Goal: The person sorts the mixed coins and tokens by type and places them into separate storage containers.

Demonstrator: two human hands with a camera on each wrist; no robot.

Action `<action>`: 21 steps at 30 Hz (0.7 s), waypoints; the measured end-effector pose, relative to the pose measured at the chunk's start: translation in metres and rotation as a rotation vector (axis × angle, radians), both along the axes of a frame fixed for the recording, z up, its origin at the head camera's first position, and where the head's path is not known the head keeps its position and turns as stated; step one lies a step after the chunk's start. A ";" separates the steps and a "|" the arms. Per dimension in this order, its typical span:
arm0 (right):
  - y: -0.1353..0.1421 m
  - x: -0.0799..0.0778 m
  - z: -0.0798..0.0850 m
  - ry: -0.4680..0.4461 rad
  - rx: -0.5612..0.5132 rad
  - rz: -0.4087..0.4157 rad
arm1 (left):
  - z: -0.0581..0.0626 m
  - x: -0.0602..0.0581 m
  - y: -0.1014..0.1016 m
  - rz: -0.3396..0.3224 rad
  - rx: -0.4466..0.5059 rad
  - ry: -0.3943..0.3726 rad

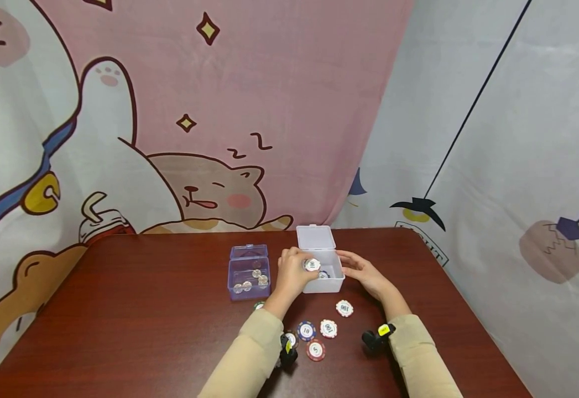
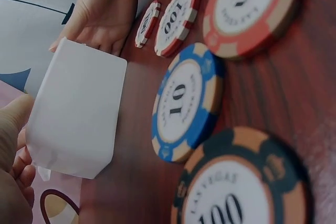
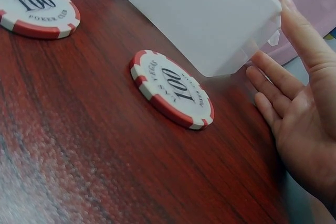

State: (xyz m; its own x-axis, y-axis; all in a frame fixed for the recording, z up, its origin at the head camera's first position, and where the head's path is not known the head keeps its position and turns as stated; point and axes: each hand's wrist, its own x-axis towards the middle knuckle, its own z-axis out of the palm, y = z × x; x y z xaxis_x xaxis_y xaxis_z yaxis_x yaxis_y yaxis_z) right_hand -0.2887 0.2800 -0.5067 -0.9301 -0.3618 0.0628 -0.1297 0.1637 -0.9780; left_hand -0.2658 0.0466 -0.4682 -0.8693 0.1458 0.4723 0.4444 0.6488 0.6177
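In the head view my left hand (image 1: 291, 271) pinches a white poker chip (image 1: 312, 265) marked 100 above the white plastic box (image 1: 328, 285). The lid (image 1: 316, 237) of that box is raised at the back, and a dark-edged chip (image 1: 323, 275) lies inside. My right hand (image 1: 366, 275) touches the box's right side. In the right wrist view its thumb lies against the top corner, with the fingers fairly straight beside the wall. From the left wrist view, the box hides part of my left hand (image 2: 13, 171), and the pinched chip is out of sight.
Nearer me lie white 100 chips (image 1: 344, 308), a blue 10 chip (image 1: 306, 331), a red 5 chip (image 1: 316, 350) and a black-and-orange chip (image 2: 226, 192). A green-edged chip (image 1: 259, 304) is partly behind my left wrist. An open purple box (image 1: 249, 296) with several coins stands left.
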 end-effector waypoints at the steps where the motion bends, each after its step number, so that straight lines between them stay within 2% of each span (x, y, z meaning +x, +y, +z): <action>1: 0.000 0.000 0.000 -0.001 0.004 0.000 | 0.000 0.000 0.000 0.008 -0.009 0.002; 12: 0.000 0.001 0.001 -0.003 0.003 0.004 | 0.001 0.001 -0.001 0.032 -0.072 -0.005; 21: -0.001 0.002 0.002 -0.003 -0.003 0.026 | 0.002 0.003 -0.003 0.028 -0.063 -0.010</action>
State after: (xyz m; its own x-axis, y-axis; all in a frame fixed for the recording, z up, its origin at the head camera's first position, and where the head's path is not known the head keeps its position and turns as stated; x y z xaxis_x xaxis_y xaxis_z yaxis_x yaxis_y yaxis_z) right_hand -0.2869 0.2787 -0.5050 -0.9205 -0.3858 0.0610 -0.1307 0.1570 -0.9789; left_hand -0.2623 0.0438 -0.4665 -0.8780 0.1505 0.4545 0.4198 0.6985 0.5796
